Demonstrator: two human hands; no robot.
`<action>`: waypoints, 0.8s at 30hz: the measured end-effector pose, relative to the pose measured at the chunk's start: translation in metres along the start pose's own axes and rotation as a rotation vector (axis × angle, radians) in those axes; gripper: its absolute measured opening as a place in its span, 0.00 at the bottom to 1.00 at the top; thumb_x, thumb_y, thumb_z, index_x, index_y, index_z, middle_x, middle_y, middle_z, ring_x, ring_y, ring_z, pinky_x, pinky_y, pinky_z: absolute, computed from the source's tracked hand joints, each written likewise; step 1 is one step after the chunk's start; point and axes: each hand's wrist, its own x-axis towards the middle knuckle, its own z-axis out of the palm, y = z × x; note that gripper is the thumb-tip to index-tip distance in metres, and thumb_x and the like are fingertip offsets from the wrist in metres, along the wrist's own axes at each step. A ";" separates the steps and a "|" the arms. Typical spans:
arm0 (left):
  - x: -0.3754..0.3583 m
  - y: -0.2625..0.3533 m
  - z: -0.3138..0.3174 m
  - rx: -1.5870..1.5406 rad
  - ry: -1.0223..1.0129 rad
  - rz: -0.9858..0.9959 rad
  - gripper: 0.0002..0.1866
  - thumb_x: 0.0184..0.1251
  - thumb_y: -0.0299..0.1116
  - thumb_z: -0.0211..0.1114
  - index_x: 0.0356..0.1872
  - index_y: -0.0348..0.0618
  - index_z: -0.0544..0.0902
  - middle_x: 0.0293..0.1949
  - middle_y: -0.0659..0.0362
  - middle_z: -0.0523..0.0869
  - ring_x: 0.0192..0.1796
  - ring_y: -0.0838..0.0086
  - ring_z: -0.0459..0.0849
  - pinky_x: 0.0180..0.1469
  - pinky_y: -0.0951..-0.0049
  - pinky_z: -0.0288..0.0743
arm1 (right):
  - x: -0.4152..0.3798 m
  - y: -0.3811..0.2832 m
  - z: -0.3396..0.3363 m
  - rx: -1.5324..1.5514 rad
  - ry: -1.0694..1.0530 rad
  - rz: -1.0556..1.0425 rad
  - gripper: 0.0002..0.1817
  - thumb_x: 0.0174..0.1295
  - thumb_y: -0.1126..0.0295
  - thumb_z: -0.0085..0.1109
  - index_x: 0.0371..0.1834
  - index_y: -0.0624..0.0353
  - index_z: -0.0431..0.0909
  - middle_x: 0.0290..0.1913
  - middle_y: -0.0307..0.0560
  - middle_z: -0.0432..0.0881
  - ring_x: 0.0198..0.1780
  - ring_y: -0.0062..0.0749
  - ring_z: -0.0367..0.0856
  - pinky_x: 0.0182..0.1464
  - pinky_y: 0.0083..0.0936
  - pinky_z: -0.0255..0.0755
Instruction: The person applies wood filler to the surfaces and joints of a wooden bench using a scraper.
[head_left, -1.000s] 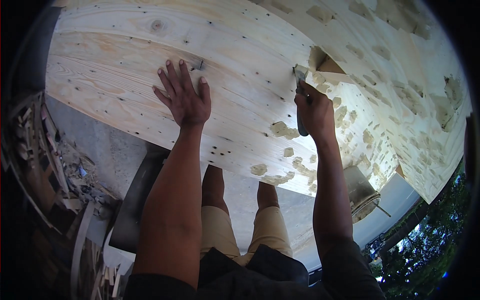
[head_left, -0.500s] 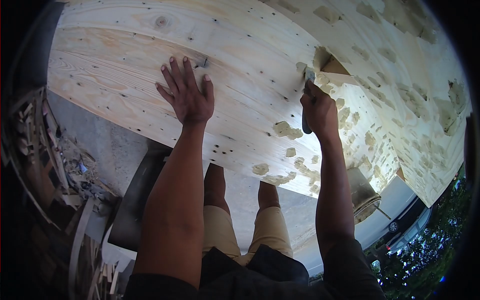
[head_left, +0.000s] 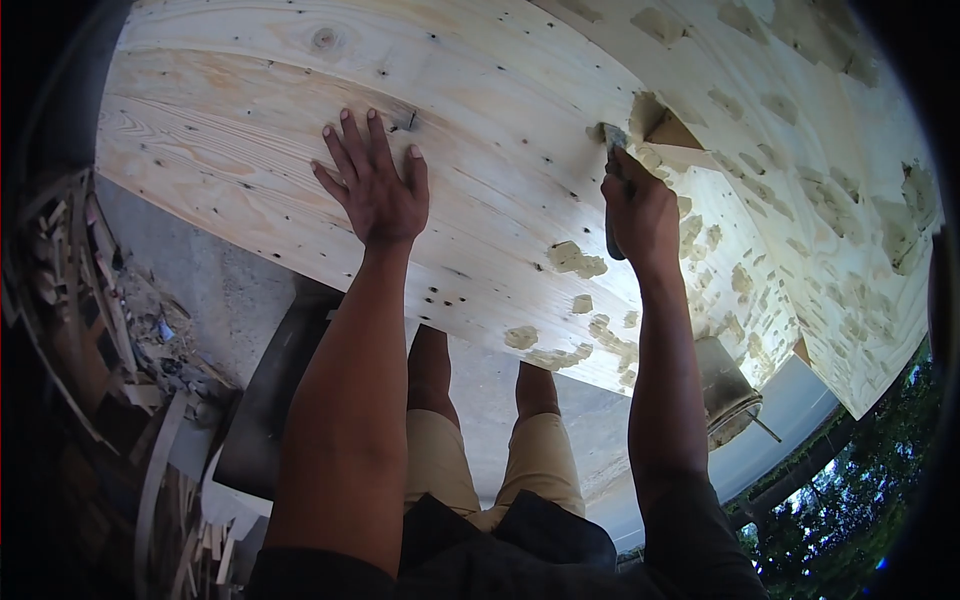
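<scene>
1. The right hand is clenched around the dark handle of a putty knife. The blade end of the knife points away from the person and touches the wooden panel.
2. The blade tip lies just beside a dark gap where two boards of the panel meet, near the middle of the panel and toward its right part. Pale filler sits around this gap.
3. The left hand is released and holds nothing. It rests flat on the panel with the fingers spread, well apart from the right hand, closer to the near left edge of the panel.
4. Just beside the fingertips of the left hand there is a small dark mark in the wood; I cannot tell what it is.
5. Many patches of filler are spread over the right half of the panel. Some lie near the near edge, below the right hand.
6. The left part of the panel shows bare wood grain and one round knot near the far edge.
7. Under the near edge of the panel a bucket stands on the ground, to the right of the person's legs.
8. Wood scraps are piled on the ground at the left side.
</scene>
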 end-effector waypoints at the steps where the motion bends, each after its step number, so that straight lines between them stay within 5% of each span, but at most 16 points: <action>1: -0.001 -0.001 -0.001 0.004 -0.004 -0.001 0.36 0.74 0.54 0.45 0.77 0.47 0.56 0.79 0.50 0.47 0.81 0.50 0.41 0.75 0.37 0.31 | 0.001 0.006 0.008 0.012 0.016 -0.057 0.23 0.61 0.64 0.55 0.59 0.60 0.80 0.39 0.65 0.85 0.42 0.55 0.86 0.49 0.41 0.78; 3: 0.001 0.001 -0.001 0.004 -0.005 -0.007 0.36 0.74 0.54 0.45 0.77 0.47 0.56 0.79 0.50 0.47 0.81 0.49 0.41 0.75 0.37 0.31 | -0.002 0.018 0.012 0.023 0.037 -0.111 0.23 0.61 0.64 0.55 0.59 0.61 0.80 0.40 0.65 0.85 0.42 0.55 0.86 0.49 0.41 0.78; 5: 0.000 0.000 -0.001 -0.005 0.000 -0.005 0.36 0.74 0.54 0.45 0.77 0.47 0.56 0.79 0.50 0.47 0.81 0.50 0.41 0.75 0.37 0.31 | -0.017 0.007 -0.002 -0.100 -0.166 0.000 0.23 0.61 0.64 0.55 0.59 0.61 0.79 0.42 0.64 0.85 0.44 0.55 0.86 0.50 0.41 0.77; 14: 0.000 0.000 0.000 -0.002 -0.007 -0.006 0.36 0.74 0.54 0.45 0.77 0.48 0.56 0.79 0.49 0.47 0.81 0.50 0.41 0.75 0.38 0.30 | -0.056 0.015 0.025 0.022 -0.035 -0.001 0.24 0.64 0.67 0.54 0.63 0.62 0.75 0.41 0.59 0.86 0.42 0.53 0.86 0.46 0.41 0.78; 20: 0.000 0.003 0.001 -0.008 0.003 0.001 0.36 0.74 0.54 0.45 0.77 0.47 0.56 0.79 0.49 0.47 0.81 0.49 0.41 0.75 0.38 0.30 | -0.059 0.013 0.011 -0.071 -0.175 0.043 0.24 0.61 0.65 0.57 0.61 0.58 0.78 0.36 0.59 0.86 0.39 0.54 0.87 0.45 0.41 0.78; 21: 0.001 0.001 0.000 -0.015 0.009 0.000 0.36 0.74 0.54 0.45 0.77 0.47 0.56 0.79 0.49 0.47 0.81 0.49 0.41 0.75 0.38 0.30 | -0.055 0.008 0.011 -0.029 -0.122 0.099 0.24 0.61 0.65 0.57 0.61 0.59 0.78 0.37 0.60 0.86 0.39 0.53 0.87 0.45 0.39 0.79; 22: 0.001 0.000 0.000 -0.007 0.009 -0.003 0.36 0.74 0.54 0.45 0.77 0.47 0.56 0.79 0.49 0.47 0.81 0.49 0.41 0.75 0.38 0.30 | -0.051 0.012 0.017 0.058 -0.005 0.013 0.24 0.62 0.68 0.57 0.63 0.58 0.78 0.37 0.60 0.86 0.37 0.43 0.88 0.44 0.33 0.78; 24: 0.000 0.001 0.000 0.012 -0.007 -0.008 0.36 0.74 0.54 0.45 0.77 0.47 0.56 0.79 0.49 0.47 0.81 0.49 0.41 0.75 0.38 0.30 | -0.051 0.018 0.022 -0.021 -0.070 0.024 0.24 0.62 0.68 0.58 0.63 0.60 0.77 0.37 0.61 0.86 0.37 0.43 0.88 0.43 0.34 0.78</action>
